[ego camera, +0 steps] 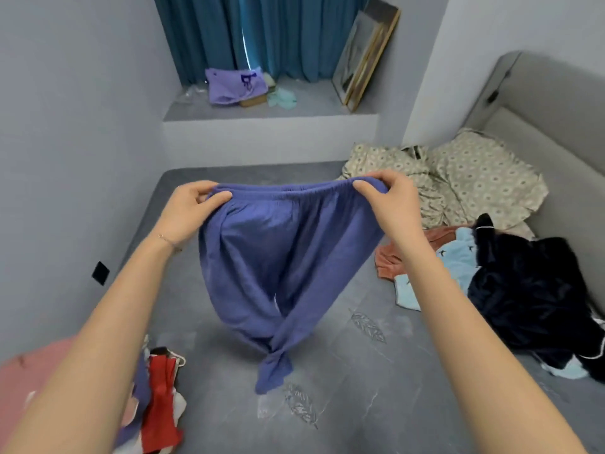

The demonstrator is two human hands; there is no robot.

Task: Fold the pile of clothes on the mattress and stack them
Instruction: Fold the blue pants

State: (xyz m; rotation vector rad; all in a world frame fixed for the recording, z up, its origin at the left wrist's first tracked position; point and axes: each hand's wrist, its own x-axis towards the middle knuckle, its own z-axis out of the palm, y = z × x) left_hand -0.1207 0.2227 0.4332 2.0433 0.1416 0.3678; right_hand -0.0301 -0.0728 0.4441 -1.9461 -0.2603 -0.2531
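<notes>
The left hand (186, 208) and right hand (389, 204) pinch the waistband of the purple trousers (281, 257), which hang twisted above the grey mattress (376, 371). A lilac bag (229, 85), contents hidden, lies on the far ledge (311, 109). Unfolded clothes (523, 296) are heaped at the right.

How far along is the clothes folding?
No neat stack shows yet. In hand: the left hand and right hand each pinch the waistband of the purple trousers, held up unfolded, legs twisted at the bottom. Left: the dark heap on the mattress at right; the red clothes at lower left look loose too.
</notes>
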